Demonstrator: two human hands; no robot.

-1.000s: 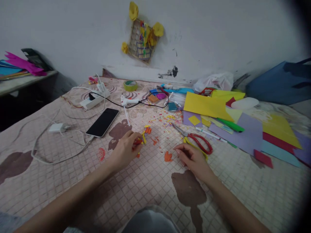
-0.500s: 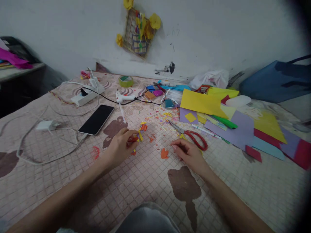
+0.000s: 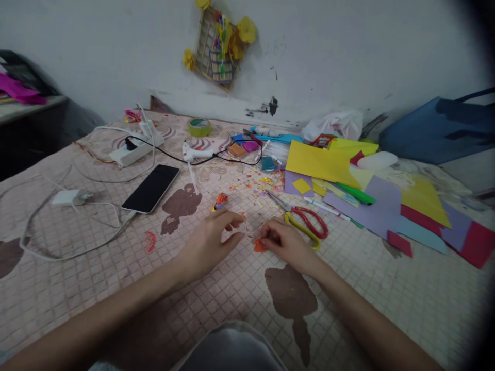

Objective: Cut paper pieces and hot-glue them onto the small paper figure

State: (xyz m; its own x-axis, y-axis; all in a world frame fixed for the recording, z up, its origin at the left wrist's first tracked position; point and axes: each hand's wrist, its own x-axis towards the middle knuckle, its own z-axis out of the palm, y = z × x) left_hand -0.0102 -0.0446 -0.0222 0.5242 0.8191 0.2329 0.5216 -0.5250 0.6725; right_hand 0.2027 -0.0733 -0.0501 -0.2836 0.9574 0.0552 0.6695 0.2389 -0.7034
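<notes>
Below frame centre, an orange piece (image 3: 259, 247) is being touched by the right hand (image 3: 290, 243) — pinch not discernible — while the left hand (image 3: 211, 238) is being held, fingers spread.

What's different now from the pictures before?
The left hand moved right, toward the orange piece, and its fingers opened; the red bit it pinched no longer shows there. The right hand moved left, and its fingertips are now at the orange piece; I can't tell if they grip it. The phone, scissors and glue gun stayed put.
</notes>
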